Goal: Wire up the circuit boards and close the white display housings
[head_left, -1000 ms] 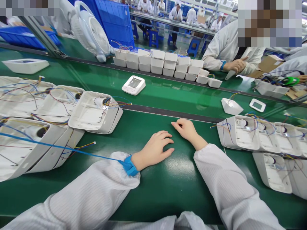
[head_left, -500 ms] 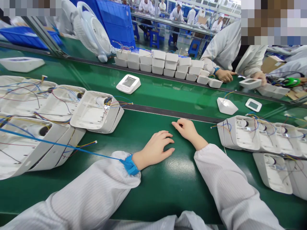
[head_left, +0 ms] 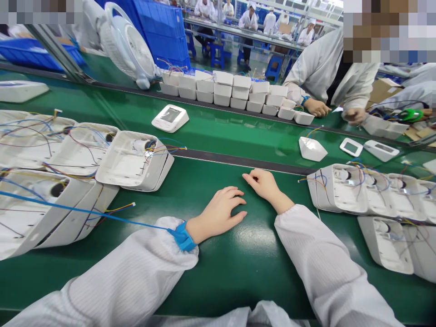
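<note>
My left hand (head_left: pixel 220 212) rests palm down on the green bench (head_left: pixel 218 263), fingers loosely spread, holding nothing. A blue wrist strap (head_left: pixel 182 236) with a blue cord circles its wrist. My right hand (head_left: pixel 263 182) lies just beyond it on the bench, fingers loosely curled and pointing left, empty. The nearest open white casing with coloured wires (head_left: pixel 136 159) sits to the left of both hands. Another wired casing (head_left: pixel 335 188) stands to the right.
Several more open casings crowd the left (head_left: pixel 41 190) and right (head_left: pixel 391 231) of the bench. A finished white device (head_left: pixel 170 118) rides the conveyor belt, with small parts (head_left: pixel 312 149) further right. White boxes (head_left: pixel 235 91), a fan (head_left: pixel 131 45) and a co-worker's hands (head_left: pixel 316 108) lie across the belt.
My hands have stayed still. The white device and small parts on the belt have drifted left. The co-worker across has set a device down on the belt.
</note>
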A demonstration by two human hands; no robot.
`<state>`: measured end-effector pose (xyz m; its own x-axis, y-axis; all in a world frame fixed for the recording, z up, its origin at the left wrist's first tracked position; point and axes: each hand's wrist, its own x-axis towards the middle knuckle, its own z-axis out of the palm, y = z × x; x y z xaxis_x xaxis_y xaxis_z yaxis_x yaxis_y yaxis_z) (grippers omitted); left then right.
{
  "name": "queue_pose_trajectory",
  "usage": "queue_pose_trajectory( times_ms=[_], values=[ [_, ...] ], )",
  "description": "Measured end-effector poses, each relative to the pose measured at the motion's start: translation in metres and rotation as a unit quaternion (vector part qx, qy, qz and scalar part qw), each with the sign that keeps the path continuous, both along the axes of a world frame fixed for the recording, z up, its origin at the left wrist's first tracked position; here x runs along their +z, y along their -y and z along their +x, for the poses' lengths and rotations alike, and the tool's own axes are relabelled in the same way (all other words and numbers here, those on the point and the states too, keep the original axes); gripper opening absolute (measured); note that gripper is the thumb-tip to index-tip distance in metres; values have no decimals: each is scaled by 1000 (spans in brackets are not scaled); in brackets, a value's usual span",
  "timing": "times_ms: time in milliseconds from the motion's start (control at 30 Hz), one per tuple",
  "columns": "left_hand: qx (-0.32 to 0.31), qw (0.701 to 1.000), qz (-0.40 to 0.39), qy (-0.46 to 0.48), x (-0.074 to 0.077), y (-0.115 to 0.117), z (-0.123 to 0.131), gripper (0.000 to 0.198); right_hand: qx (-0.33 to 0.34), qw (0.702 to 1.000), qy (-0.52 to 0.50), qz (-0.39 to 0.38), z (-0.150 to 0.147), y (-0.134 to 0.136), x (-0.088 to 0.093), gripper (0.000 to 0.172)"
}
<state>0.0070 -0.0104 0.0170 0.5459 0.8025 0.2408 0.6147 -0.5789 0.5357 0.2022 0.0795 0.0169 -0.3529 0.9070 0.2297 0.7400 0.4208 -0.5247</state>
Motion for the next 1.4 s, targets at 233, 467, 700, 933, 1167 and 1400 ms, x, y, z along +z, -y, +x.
queue_pose_trajectory(
  times_ms=[233,467,700,933,1167,1400],
  values=[
    [0,1000,-4,1,1,0,0,26,2,1000,0,2,0,0,0,45],
    [-1,1000,-4,4,2,0,1,25,3,1000,-2,3,0,-1,-2,45],
    [2,1000,-4,-7,1,0,-1,27,5,1000,-6,6,0,-1,-1,44],
    [-6,1000,12,-27,-3,-2,-2,28,4,1000,12,12,-1,1,1,43],
    [18,999,32,-41,-7,-7,-2,37,6,1000,16,5,0,-2,2,45],
    [-4,998,43,-56,-9,-8,-4,40,13,1000,7,0,-1,-2,2,47]
  ],
)
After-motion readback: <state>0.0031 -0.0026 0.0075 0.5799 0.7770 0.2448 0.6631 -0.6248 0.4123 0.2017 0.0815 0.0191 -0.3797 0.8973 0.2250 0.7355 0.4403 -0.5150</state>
